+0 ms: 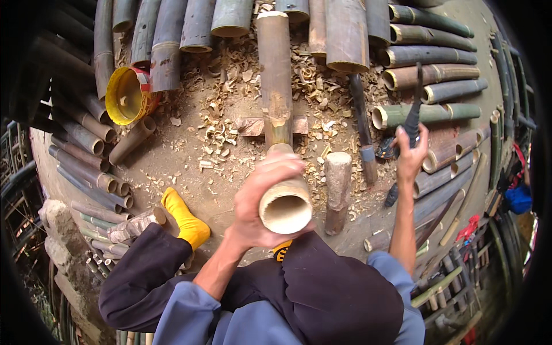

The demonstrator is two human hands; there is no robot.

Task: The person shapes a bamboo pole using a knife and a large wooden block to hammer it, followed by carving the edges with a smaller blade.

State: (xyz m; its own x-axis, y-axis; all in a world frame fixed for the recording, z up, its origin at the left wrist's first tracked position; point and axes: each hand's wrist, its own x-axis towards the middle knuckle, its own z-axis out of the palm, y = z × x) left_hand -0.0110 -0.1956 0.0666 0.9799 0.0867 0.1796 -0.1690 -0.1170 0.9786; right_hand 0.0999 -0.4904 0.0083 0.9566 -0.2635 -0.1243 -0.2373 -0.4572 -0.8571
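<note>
My left hand [259, 190] is wrapped around the near end of a long bamboo tube [275, 69], whose pale, hollow, rough-edged mouth faces me. Further along, the tube rests across a reddish wooden block [251, 126] on the ground. Off to the right, my right hand [411, 149] is raised and closed on a dark tool with a thick handle and a narrow upright shaft [418, 86]; its exact kind is unclear. Between the hands lie a short, rough log [338, 192] and a dark-bladed tool [361, 115] with a blue band at its wooden handle.
Bamboo tubes [348, 34] line the far side, with more stacked right [431, 115] and left [86, 167]. Pale shavings [221, 129] litter the earth. A yellow tin [121, 98] stands among tubes at far left. My yellow-socked foot [187, 218] is near a stone [60, 236].
</note>
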